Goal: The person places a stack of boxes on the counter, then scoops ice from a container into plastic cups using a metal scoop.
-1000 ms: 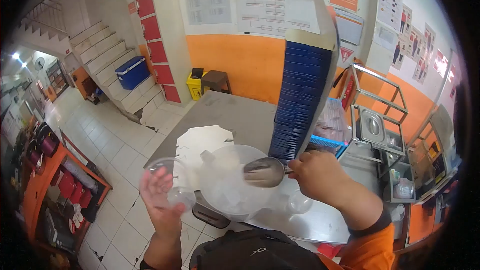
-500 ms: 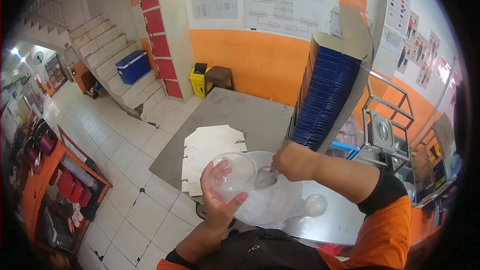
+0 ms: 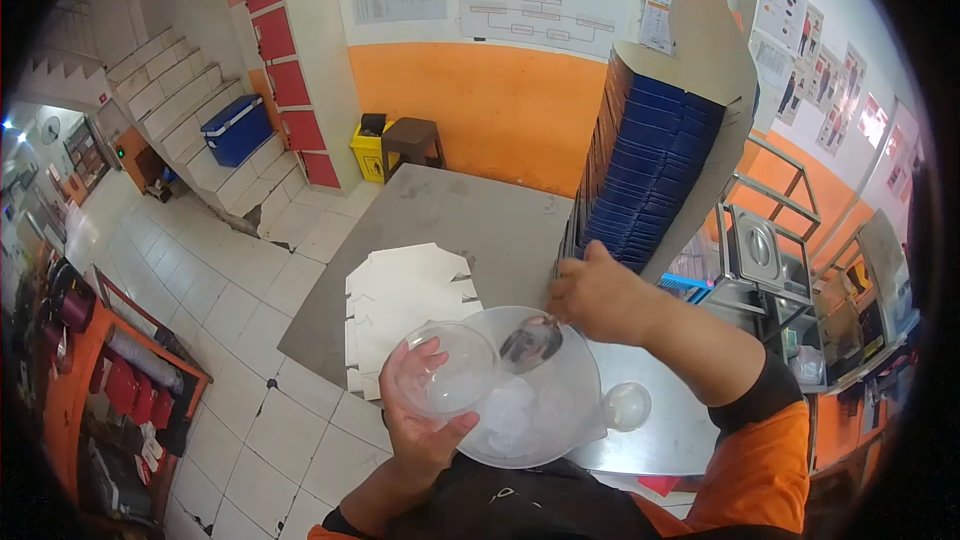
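My left hand [image 3: 420,430] is closed around a clear plastic bowl [image 3: 446,368], tilted at the left rim of a large translucent tub [image 3: 575,380]. White, ice-like contents [image 3: 508,418] lie in the tub. My right hand [image 3: 590,290] grips a metal scoop [image 3: 531,344], its head over the upper part of the tub. Just right of the tub a small clear cup [image 3: 627,406] sits on the metal surface. Flat white cardboard sheets [image 3: 405,295] lie to the left, partly behind the clear bowl.
A tall stack of folded dark blue boxes [image 3: 650,160] leans at the back right of the grey table [image 3: 470,200]. Beyond it is a metal rack [image 3: 760,250]. A brown stool [image 3: 412,140] and a yellow bin [image 3: 370,150] stand behind the table.
My left hand has brought the clear bowl rightward to the tub's rim. My right hand and the scoop have shifted toward the tub's back edge. The camera view has turned slightly.
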`<state>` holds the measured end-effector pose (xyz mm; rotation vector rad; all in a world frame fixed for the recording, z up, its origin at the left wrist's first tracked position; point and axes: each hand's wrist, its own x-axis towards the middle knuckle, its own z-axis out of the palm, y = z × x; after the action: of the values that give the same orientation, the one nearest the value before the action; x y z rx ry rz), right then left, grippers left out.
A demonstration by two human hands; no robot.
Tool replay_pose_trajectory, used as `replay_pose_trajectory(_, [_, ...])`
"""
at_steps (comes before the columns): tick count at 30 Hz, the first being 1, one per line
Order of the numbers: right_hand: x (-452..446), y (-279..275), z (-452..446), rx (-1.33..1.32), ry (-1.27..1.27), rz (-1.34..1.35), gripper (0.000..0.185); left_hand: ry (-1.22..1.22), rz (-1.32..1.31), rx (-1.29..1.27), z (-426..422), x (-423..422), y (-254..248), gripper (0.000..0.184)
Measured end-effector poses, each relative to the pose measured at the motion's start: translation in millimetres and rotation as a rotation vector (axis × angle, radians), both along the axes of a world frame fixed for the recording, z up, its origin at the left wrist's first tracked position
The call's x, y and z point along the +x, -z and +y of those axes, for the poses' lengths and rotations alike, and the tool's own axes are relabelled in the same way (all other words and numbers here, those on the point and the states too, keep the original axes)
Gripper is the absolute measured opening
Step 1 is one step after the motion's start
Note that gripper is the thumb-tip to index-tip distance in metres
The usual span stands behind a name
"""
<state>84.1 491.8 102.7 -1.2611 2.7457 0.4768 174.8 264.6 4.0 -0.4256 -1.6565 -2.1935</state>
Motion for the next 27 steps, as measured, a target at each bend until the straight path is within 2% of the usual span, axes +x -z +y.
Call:
replay_pose_trajectory(2, [0.1,-4.9,1.7,-0.070,-0.006,-0.026,0.015,-0.006,-0.011,0.014,1.8,1.6,-0.6,0.099])
replay_pose_trajectory(5, [4.4,28.5,-22.3,0.095,-0.059,-0.145,0.015,-0.001,-0.007,0.002,4.1,1.3,-2.2,0.098])
replay_pose_trajectory(11, [-14.2,43.6,-6.0,0.066,-0.172,-0.424,0.018,-0.036,0.017,-0.054,1.7,4.7,-6.4,0.099])
replay_pose_trajectory(17, [-16.1,34.4,13.1,-0.207,-0.222,-0.515,0.021,-0.138,0.081,-0.132,-15.9,10.0,-7.1,0.099])
replay_pose_trajectory(20, [-23.9,42.7,27.0,-0.339,-0.192,-0.712,0.020,-0.151,0.086,-0.187,-18.3,16.5,-12.7,0.099])
replay_pose_trajectory(27, [-20.6,35.6,45.1,-0.473,-0.079,-0.876,0.024,-0.179,0.055,-0.356,-11.5,26.0,-26.8,0.097])
